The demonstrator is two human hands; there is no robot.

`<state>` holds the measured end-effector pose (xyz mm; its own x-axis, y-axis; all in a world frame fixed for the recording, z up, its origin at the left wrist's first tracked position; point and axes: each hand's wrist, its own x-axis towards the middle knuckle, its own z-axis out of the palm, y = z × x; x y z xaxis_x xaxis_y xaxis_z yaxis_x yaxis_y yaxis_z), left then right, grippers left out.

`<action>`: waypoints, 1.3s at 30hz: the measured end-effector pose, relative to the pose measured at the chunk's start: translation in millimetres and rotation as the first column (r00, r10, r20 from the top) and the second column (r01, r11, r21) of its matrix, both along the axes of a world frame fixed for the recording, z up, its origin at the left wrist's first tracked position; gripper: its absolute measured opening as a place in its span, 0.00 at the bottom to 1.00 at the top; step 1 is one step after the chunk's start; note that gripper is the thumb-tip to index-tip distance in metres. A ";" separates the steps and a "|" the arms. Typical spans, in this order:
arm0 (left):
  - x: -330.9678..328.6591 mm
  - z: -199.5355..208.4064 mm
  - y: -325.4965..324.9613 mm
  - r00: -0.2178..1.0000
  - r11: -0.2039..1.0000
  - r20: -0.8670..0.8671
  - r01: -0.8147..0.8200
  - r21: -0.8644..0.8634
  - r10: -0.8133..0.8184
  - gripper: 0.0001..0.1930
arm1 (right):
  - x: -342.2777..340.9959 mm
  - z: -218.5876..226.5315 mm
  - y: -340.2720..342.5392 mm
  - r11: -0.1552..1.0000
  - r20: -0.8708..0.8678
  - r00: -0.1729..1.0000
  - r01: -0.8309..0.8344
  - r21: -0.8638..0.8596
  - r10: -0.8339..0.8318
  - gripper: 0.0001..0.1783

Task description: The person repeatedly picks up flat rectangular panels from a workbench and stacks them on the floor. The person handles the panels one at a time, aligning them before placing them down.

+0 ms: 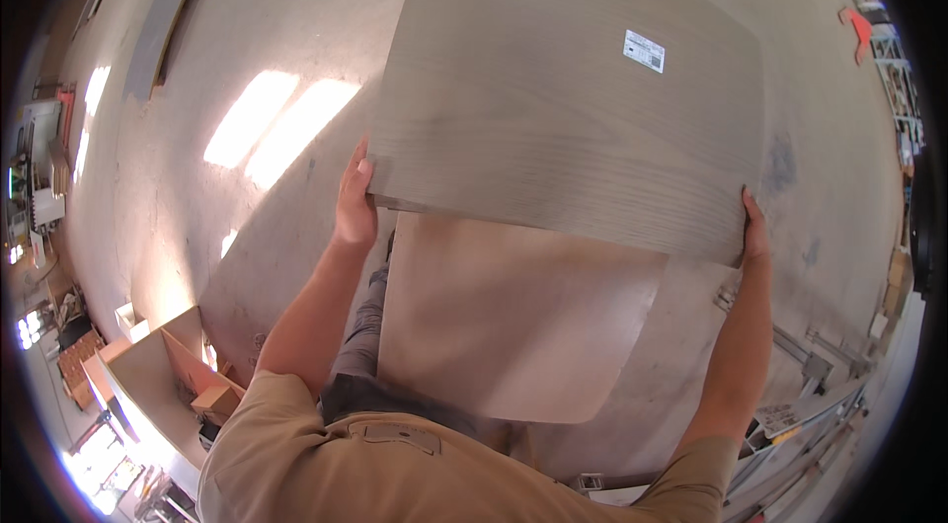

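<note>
A large grey wood-grain panel spans the upper middle of the view, a small white label stuck on its face. My left hand grips its left edge near the close corner, thumb on top. At the close right corner, my right hand is closed round the edge; most of its fingers are hidden under the panel. Below the panel and nearer to my body lies a pale, plain board, partly covered by the panel. What the pale board rests on cannot be made out.
Another grey panel lies on the concrete floor at the far left. An open wooden box with smaller pieces stands at lower left. Metal rails run along the lower right. A red tool-like object and loaded shelving are at the far right.
</note>
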<state>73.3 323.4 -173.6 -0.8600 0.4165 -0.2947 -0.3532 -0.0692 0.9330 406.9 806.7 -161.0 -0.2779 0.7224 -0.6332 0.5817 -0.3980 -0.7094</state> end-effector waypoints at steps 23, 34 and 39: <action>-0.7 -26.8 28.3 0.917 0.934 -0.242 -0.347 -0.086 0.318 0.28 | -4.8 -20.8 -17.6 0.998 -0.129 0.989 0.064 -0.014 -0.066 0.43; 20.1 -49.3 24.9 0.882 0.897 -0.335 -0.405 -0.175 0.332 0.25 | -5.6 -13.3 4.9 1.000 -0.031 1.000 0.006 -0.007 -0.007 0.44; 19.1 -41.1 19.7 0.880 0.924 -0.450 -0.288 -0.251 0.152 0.26 | -6.2 -22.3 0.5 0.990 -0.043 0.998 -0.040 0.136 0.046 0.45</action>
